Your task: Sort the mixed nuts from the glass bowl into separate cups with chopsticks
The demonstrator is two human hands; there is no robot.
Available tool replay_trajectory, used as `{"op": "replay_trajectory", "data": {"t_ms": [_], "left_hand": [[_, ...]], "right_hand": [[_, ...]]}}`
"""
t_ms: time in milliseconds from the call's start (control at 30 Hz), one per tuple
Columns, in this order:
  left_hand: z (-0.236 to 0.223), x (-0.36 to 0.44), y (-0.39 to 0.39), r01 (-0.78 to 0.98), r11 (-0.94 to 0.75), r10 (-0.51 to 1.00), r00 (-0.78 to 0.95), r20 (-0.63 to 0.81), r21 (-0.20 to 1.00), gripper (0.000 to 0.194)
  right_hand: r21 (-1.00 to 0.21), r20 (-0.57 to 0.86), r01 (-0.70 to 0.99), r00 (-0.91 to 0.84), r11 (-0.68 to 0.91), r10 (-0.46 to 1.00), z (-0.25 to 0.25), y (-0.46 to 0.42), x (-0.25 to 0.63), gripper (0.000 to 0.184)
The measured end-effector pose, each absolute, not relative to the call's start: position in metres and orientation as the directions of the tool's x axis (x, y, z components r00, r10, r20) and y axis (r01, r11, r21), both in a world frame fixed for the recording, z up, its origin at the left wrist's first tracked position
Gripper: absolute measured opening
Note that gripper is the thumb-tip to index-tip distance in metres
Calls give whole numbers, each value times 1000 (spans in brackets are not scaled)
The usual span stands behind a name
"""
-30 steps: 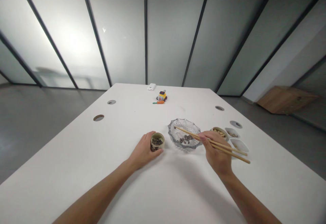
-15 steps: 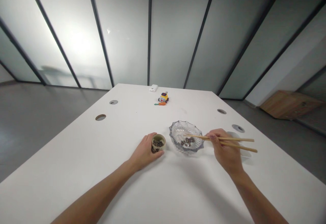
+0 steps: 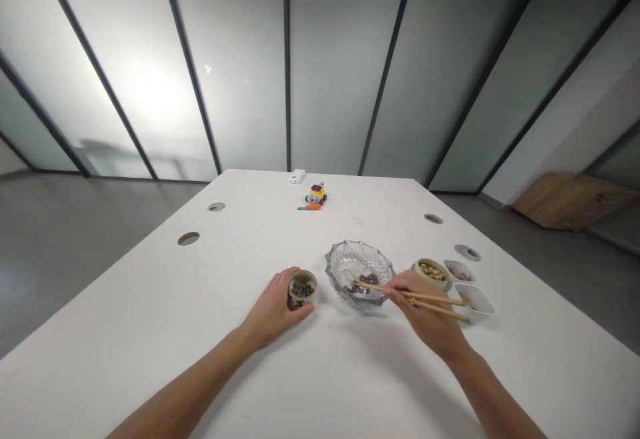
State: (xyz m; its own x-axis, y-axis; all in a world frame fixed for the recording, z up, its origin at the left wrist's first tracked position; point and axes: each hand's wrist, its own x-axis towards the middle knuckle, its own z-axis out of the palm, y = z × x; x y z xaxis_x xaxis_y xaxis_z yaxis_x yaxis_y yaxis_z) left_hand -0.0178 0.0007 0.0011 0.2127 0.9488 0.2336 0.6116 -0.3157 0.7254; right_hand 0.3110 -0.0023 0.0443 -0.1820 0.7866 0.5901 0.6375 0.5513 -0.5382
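My left hand (image 3: 275, 309) is wrapped round a small ceramic cup (image 3: 302, 300) that stands on the white table. Dark brown beans (image 3: 303, 289) lie inside the cup. To its right sits a clear glass bowl (image 3: 345, 259) with a scalloped rim, several dark beans (image 3: 369, 280) gathered in its near part. Pinched in my right hand (image 3: 425, 302) is a pair of wooden chopsticks (image 3: 435, 298). Their tips reach over the rim to the beans in the bowl. Whether a bean is between the tips I cannot tell.
Right of my right hand stand a round cup of peanuts (image 3: 433, 270) and two white dishes (image 3: 487, 302), (image 3: 463, 269) with small bits in them. Farther back are a yellow toy car (image 3: 316, 194), an orange toy carrot (image 3: 311, 207) and a white box-like object (image 3: 297, 176). Round holes (image 3: 189, 238) pierce the table.
The chopstick tips moved from the bowl's far left part to the beans near its front. My right hand shifted right, then back left and lower. My left hand stays on the cup.
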Motion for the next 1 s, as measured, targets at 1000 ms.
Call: {"op": "replay_trajectory", "data": {"t_ms": [1000], "left_hand": [[-3, -21, 2, 634, -298, 954, 213, 210, 713, 66]], "right_hand": [[-671, 495, 531, -200, 518, 846, 51, -12, 319, 36]]}}
